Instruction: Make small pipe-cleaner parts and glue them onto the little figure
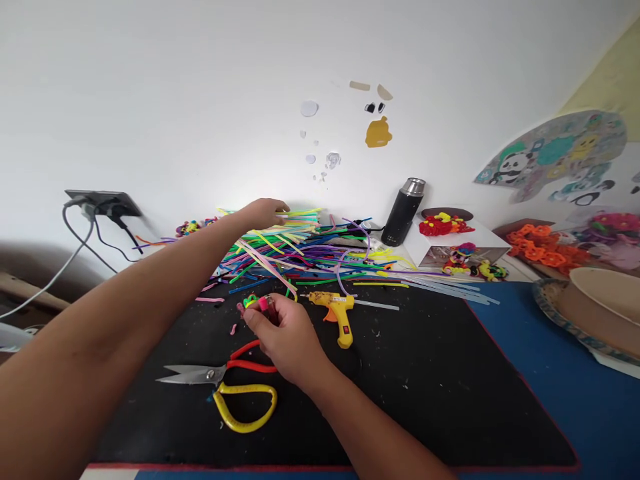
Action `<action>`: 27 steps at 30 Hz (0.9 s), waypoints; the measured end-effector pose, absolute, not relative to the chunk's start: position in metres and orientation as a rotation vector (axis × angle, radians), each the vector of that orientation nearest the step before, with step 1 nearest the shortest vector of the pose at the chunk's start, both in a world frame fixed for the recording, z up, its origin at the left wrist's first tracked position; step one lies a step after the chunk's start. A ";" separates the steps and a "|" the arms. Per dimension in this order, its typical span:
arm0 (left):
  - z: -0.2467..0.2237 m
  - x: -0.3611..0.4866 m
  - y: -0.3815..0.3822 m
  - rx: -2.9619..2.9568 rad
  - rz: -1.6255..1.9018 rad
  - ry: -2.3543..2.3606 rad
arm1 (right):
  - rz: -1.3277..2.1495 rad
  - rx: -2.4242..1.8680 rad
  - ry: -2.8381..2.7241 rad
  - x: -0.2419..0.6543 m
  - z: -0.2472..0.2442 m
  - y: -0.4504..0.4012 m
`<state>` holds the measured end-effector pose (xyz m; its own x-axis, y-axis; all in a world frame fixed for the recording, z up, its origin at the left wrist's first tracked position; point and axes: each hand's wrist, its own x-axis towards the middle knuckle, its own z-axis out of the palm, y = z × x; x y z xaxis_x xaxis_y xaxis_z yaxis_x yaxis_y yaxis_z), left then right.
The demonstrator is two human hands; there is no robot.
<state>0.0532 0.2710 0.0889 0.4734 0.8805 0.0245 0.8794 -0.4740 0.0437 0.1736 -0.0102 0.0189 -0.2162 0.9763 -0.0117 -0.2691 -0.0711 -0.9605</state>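
Observation:
My left hand [266,213] reaches to the back of the table, over a big heap of colourful pipe cleaners [300,230]. Its fingers are stretched out and apart at the pale yellow and green stems; the fingertips are partly hidden. Nearer to me, my right hand [290,333] is closed around a small pipe-cleaner piece [263,304] in pink and dark red with green and yellow loops. The fingers cover much of it. Scissors [210,375] with one red and one yellow handle lie open on the black mat [425,400], just left of my right wrist.
A yellow hot glue gun [341,313] lies right of my right hand, near clear glue sticks [455,290]. A black flask [404,210] stands by the wall. Finished pipe-cleaner figures [460,257] and a round basket [565,313] are at the right. Cables hang from a socket [103,202] at left.

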 end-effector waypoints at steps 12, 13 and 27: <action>0.076 0.023 0.246 2.960 -0.200 1.451 | 1.384 -0.976 -1.299 0.173 0.023 -0.014; 0.072 0.026 0.245 2.969 -0.208 1.494 | 1.374 -0.983 -1.315 0.173 0.022 -0.015; 0.080 0.042 0.278 2.993 -0.247 1.712 | 1.377 -1.043 -1.374 0.170 0.019 -0.016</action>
<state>0.0416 0.2781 0.0799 0.5115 0.8587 0.0326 0.8144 -0.4723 -0.3372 0.1695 -0.0160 0.0189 -0.2383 0.9707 0.0302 -0.0327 0.0231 -0.9992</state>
